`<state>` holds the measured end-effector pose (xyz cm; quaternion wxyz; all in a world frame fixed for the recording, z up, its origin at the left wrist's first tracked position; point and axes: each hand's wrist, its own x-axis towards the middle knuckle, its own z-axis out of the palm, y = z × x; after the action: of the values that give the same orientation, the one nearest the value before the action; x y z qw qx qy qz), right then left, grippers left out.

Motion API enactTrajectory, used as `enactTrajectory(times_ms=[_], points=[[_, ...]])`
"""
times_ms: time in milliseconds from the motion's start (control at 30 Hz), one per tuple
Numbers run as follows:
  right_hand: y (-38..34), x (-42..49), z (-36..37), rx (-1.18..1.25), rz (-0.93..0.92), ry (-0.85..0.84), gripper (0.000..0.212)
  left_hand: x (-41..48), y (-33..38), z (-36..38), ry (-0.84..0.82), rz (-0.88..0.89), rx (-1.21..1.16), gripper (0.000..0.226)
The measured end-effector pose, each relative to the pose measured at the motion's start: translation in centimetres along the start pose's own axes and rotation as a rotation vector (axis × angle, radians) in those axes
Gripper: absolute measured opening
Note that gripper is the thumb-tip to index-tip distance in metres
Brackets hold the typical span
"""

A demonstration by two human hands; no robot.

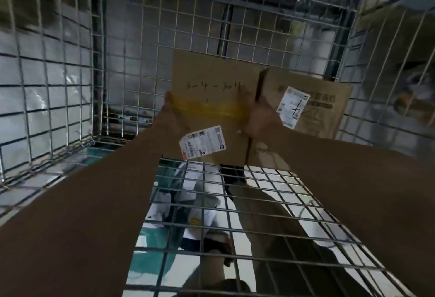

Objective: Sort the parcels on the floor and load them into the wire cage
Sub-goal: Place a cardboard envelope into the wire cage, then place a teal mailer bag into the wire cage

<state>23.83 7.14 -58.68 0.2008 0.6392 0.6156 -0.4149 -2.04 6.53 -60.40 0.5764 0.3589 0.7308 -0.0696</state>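
Head view: seating the box beside its neighbour

The box [209, 99], marked with handwriting and a band of yellow tape, is held upright between both hands deep inside the wire cage [131, 61]. The left hand [170, 110] grips its left edge. The right hand [255, 117] pinches the right edge, thumb on the front face. Its fingers sit in the narrow gap toward the second box [315, 108], just beyond that hand. To place it well, I would lower it squarely, slide it flush against that neighbour, and draw the right fingers out before the gap closes. Below the forearms, through a mesh panel [270, 202], more parcels [200, 216] lie on the floor. Blur hides finer detail.
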Motion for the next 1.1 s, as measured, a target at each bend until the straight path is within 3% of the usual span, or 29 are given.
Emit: enactTrajectory(times_ms=[100, 167, 267, 367, 700, 900, 1100], points=[[-0.2, 0.4, -0.3, -0.034, 0.036, -0.038, 0.127, -0.2, -0.2, 0.6, -0.004, 0.091, 0.01, 0.135], [-0.5, 0.6, -0.6, -0.074, 0.065, -0.045, 0.123, -0.5, -0.2, 0.4, 0.008, 0.056, -0.009, 0.138], [-2.1, 0.7, -2.3, -0.123, 0.066, -0.003, 0.106, -0.9, 0.2, -0.5, 0.003, 0.064, 0.07, 0.116], [-5.3, 0.4, -5.2, -0.064, -0.009, 0.058, 0.101, -2.6, 1.5, -3.1, 0.111, 0.093, 0.174, 0.103], [-20.0, -9.3, -15.0, 0.125, -0.396, 0.147, 0.089, -19.4, 7.1, -21.1, 0.309, 0.359, -0.047, 0.073], [-28.5, -20.6, -16.9, 0.081, -0.514, 0.081, 0.066, -34.3, 2.6, -25.5, 0.365, 0.368, -0.182, 0.063], [-35.1, -33.2, -14.4, 0.11, -0.642, -0.007, 0.055, -47.8, -8.2, -22.6, 0.52, 0.477, -0.53, 0.045]])
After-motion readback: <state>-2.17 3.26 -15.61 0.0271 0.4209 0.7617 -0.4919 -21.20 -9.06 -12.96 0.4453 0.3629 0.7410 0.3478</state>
